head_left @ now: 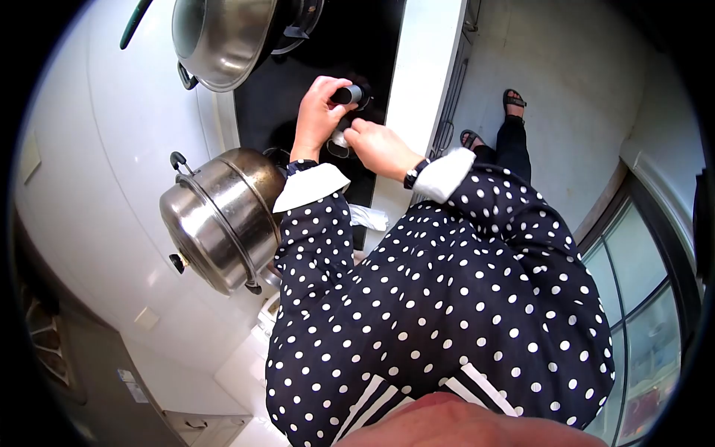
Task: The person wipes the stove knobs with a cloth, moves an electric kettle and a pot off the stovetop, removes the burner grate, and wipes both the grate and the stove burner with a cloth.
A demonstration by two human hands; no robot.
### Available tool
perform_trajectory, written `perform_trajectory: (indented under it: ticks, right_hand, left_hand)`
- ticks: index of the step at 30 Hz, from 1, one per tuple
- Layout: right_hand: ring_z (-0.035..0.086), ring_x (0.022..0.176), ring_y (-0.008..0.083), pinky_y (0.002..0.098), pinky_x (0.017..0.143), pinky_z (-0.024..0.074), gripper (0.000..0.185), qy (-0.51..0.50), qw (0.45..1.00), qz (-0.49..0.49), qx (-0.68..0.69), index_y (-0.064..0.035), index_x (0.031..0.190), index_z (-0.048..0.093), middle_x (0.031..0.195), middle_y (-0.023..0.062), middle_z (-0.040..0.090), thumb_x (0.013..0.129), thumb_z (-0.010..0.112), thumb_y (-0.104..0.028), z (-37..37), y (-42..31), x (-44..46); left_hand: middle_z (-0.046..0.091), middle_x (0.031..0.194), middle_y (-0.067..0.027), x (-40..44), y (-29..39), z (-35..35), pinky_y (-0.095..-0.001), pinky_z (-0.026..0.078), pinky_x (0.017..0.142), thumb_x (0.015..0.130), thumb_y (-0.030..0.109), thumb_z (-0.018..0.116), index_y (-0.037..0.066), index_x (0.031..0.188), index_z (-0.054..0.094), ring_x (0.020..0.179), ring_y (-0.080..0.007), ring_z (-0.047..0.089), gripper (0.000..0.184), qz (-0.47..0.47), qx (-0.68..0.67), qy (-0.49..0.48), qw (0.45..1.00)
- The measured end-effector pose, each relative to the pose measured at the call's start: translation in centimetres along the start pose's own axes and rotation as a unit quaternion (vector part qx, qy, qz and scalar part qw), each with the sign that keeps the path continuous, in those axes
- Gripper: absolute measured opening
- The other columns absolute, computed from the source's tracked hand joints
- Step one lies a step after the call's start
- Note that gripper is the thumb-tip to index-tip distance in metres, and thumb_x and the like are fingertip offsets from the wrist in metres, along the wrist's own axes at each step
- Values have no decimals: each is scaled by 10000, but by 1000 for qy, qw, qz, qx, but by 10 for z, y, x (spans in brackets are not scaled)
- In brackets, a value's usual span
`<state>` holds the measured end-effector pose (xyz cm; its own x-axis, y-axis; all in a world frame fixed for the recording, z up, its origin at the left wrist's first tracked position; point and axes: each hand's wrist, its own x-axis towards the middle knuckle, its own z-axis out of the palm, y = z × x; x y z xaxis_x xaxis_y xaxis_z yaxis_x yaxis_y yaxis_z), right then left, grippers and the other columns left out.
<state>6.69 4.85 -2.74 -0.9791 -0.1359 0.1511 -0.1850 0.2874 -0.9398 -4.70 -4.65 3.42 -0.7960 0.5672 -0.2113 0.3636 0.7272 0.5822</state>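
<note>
My left hand (319, 118) is closed around a short silver and black cylinder, which looks like a stove knob (348, 94), over the black glass cooktop (261, 112). Just beside it, the fingers of my right hand (380, 147) are pinched on a small white wad (339, 138), perhaps tissue or cloth. Under that wad shows a round metallic rim (337, 150) on the cooktop; whether they touch is hidden by my fingers.
A large steel pan (220, 41) stands on the burner at the top. A lidded steel pot (223, 216) is left of my left forearm. A crumpled white piece (369, 217) lies near the counter edge. Oven or cabinet fronts (454, 82) drop to the floor.
</note>
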Motion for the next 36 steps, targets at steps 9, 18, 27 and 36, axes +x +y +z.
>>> perform_trajectory:
  ticks: [9,18,27,36]
  right_hand:
    - [553,955,252,322,830,491,198,81,979,-150,-111,-107,927,679,945,31,644,748,624,-44,-70,54,125]
    - [518,1013,261,328,896,452,282,65,978,-118,-162,-54,930,676,1095,76,600,699,566,65,-58,43,45]
    - [602,868,296,367,785,484,217,-157,983,-98,-14,-32,817,686,885,111,650,689,564,92,-75,-26,7]
    - [592,901,289,368,832,450,149,-58,968,-206,-129,-50,795,658,914,99,640,703,584,41,-129,102,156]
  left_hand:
    - [477,1173,-119,-16,7,7,-275,542,754,703,-31,727,-25,1243,480,905,-205,630,593,-80,-65,41,994]
    - [515,1149,-114,-91,9,9,-259,510,811,801,-35,652,-11,1280,465,954,-176,609,515,-133,-199,196,951]
    - [566,1099,-87,-130,61,65,-231,507,781,877,68,618,-17,1177,548,925,-132,607,320,-148,-416,288,850]
    - [597,1052,-90,-103,79,102,-250,516,719,870,90,615,24,1155,575,850,-142,617,295,-229,-353,421,804]
